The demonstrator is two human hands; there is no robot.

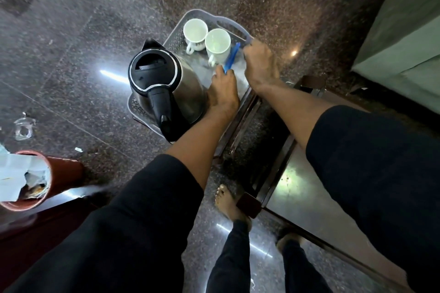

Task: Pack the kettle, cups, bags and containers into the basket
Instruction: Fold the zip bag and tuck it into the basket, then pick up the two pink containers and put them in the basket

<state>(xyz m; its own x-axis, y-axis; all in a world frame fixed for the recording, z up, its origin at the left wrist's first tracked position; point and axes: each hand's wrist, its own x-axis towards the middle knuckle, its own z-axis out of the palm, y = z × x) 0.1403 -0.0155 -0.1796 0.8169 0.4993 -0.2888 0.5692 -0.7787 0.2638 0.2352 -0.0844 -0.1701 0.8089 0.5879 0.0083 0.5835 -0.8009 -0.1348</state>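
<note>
From the head view, your left hand [222,89] pinches a blue bag [230,59] over the basket [145,108]; your right hand [260,62] grips its rim at three o'clock. The kettle [164,83], at nine o'clock, looks heavy: lift by its handle. The cups [207,39] at twelve look fragile.

We stood in what looked like a home or guest room: polished speckled stone floor [71,59], a low dark table [297,173] (glossy top), a full wastebasket [26,181] near left, bare feet [228,204].
</note>
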